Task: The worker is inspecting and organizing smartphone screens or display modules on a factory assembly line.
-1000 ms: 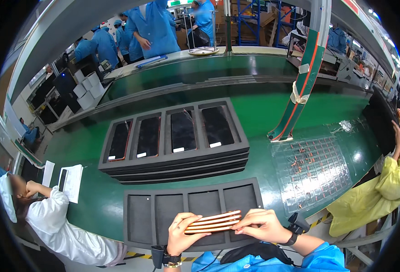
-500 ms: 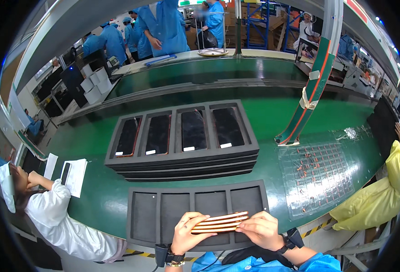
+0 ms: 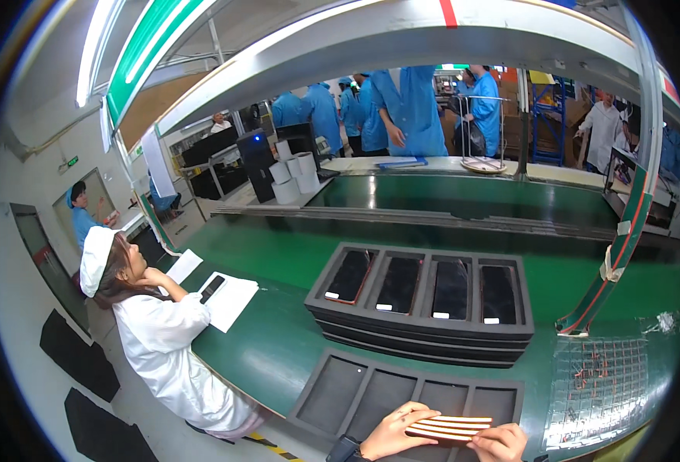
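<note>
Own hands: 2, left hand (image 3: 391, 436) and right hand (image 3: 502, 445)
Slim slabs (image 3: 449, 424) held: looks like 4, edges tight together
Front foam tray (image 3: 326, 396): 1, 4 compartments
Stacked foam trays (image 3: 417, 322): several, layers too close to count
Dark-screened devices (image 3: 400, 282), top tray: 4
White labels (image 3: 385, 307), on devices: 4, one each
Clear gridded sheet (image 3: 598, 393): 1
White papers (image 3: 237, 306): 2
Black handset (image 3: 213, 289), on paper: 1
White-clad co-worker (image 3: 163, 343) at table: 1

Left fingers (image 3: 412, 407) partly hidden, near tray (image 3: 360, 396) too
</note>
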`<state>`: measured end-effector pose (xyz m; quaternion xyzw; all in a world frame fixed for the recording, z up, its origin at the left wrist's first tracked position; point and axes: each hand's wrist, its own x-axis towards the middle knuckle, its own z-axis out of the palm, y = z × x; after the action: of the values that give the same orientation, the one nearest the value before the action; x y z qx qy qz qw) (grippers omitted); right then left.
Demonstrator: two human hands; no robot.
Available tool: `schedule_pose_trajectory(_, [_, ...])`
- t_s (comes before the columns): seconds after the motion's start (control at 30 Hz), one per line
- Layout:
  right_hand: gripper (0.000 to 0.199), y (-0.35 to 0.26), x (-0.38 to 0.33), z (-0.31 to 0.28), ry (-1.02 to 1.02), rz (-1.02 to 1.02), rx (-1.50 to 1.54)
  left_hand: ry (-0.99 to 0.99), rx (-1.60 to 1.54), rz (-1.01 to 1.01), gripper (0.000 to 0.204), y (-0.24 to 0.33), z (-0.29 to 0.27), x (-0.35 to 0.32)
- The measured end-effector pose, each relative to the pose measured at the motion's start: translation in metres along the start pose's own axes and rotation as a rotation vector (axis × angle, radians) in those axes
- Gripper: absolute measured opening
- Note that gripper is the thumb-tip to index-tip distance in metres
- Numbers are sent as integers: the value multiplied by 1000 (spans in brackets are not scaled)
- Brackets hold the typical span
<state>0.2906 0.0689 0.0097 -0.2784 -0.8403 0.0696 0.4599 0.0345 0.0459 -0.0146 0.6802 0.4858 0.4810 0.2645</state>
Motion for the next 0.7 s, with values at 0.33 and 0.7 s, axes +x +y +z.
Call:
schedule_pose_trajectory(0.33, [33, 5, -26, 7, -74, 84, -71, -472, 429, 137, 55, 40, -25, 53])
schedule_pose_trajectory(0.7, [56, -19, 6, 22, 138, 816, 540, -550, 257, -274, 91, 8, -10, 89])
